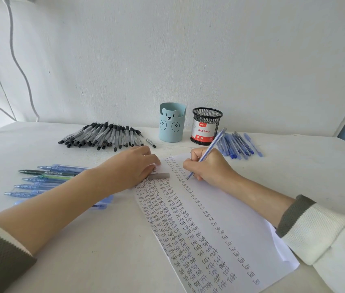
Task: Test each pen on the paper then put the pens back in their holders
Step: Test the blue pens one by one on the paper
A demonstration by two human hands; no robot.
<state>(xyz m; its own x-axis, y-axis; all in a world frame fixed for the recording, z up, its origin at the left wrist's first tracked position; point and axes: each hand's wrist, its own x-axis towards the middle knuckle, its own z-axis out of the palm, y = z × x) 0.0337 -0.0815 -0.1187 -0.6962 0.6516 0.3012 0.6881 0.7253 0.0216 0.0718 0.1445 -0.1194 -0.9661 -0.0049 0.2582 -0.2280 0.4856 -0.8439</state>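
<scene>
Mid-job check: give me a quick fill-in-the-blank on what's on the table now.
The right hand grips a ____ pen, tip on the paper.
The word repeated down the paper is ____.
The label on the mesh holder reads ____.
The black pens lie ____ of the bear holder.
Missing: blue; Test; Ball Pens; left.

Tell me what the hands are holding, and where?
The right hand pinches a blue pen low on its barrel, near the tip. The left hand just presses on the paper.
</scene>
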